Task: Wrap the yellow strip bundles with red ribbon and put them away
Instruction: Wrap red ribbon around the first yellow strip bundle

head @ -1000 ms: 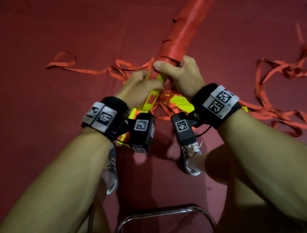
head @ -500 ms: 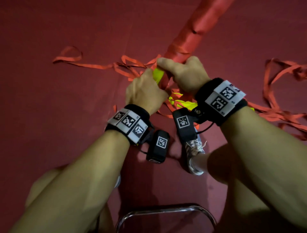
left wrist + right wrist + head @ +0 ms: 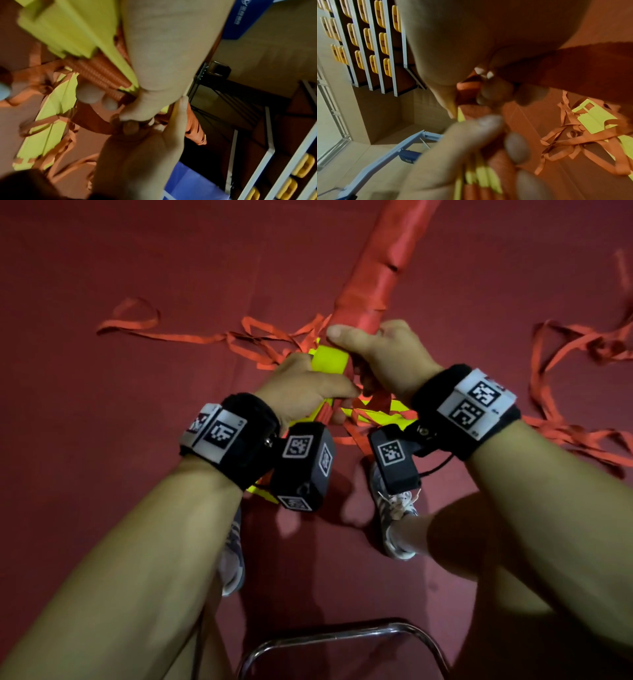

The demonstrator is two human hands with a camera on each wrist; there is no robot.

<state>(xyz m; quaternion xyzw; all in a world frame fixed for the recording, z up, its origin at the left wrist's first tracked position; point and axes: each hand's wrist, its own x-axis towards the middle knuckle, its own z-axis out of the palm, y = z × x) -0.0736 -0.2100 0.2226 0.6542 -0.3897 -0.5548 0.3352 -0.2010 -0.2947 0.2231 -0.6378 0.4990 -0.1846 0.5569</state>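
- The yellow strip bundle (image 3: pixel 329 359) is held up off the floor (image 3: pixel 102 440) in the middle of the scene. It runs from near the person's knees away to the far right. Both hands are clamped on it, close together and almost touching.
- The right hand (image 3: pixel 387 354) is curled round the bundle just where the red ribbon (image 3: pixel 380 268) covering ends, with the thumb laid across toward the left. It probably pins the last turn so the winding cannot slacken.
- The left hand (image 3: pixel 301 392) wraps the nearer stretch, beside the bare yellow patch. It seems to squeeze the strips together so the next turn can lie tight. In the left wrist view its fingers (image 3: pixel 89 94) close over yellow strips and a few ribbon windings.
- The far part of the bundle is a glossy red sleeve of overlapping turns, with a few edges lifting. Only a short yellow band shows between the hands. The near end is mostly yellow, with sparse ribbon crossings.
- Slack ribbon trails over the floor to the left and right. Spread out like this it can probably feed freely, though it looks prone to tangling.
- Loose yellow strips (image 3: pixel 397 410) lie on the floor under the right wrist, crossed by ribbon and likely waiting their turn.
- The wrapping looks unfinished, and nothing seems to be put away yet.
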